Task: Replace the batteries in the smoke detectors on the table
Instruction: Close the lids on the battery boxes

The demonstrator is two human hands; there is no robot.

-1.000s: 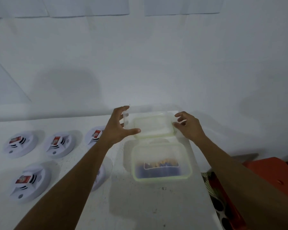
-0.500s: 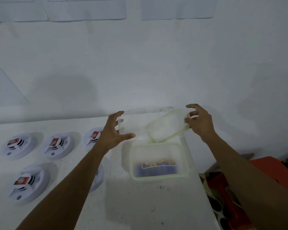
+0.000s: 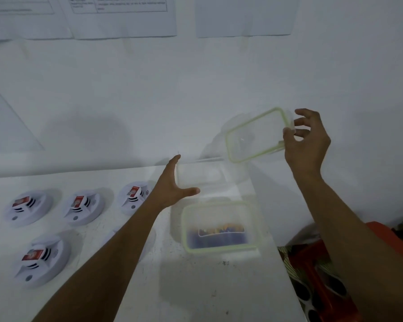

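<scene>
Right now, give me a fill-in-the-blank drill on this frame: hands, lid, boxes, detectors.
1. The hand pinching the green-rimmed lid is the ___ one.
2. The left hand is spread open and grips ___.
3. The near box, dark contents inside, is ___, not open.
4. The far row holds ___ smoke detectors.
Missing: right; nothing; closed; three.

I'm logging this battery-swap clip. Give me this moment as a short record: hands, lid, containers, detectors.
left hand: open, fingers spread beside the far container; contact unclear
right hand: pinches the lid by its edge
lid: green-rimmed, tilted, held above the table
far container: clear, uncovered
near container: lidded, dark contents
smoke detectors: four plainly visible, each showing a red battery; a fifth mostly behind the left forearm
</scene>
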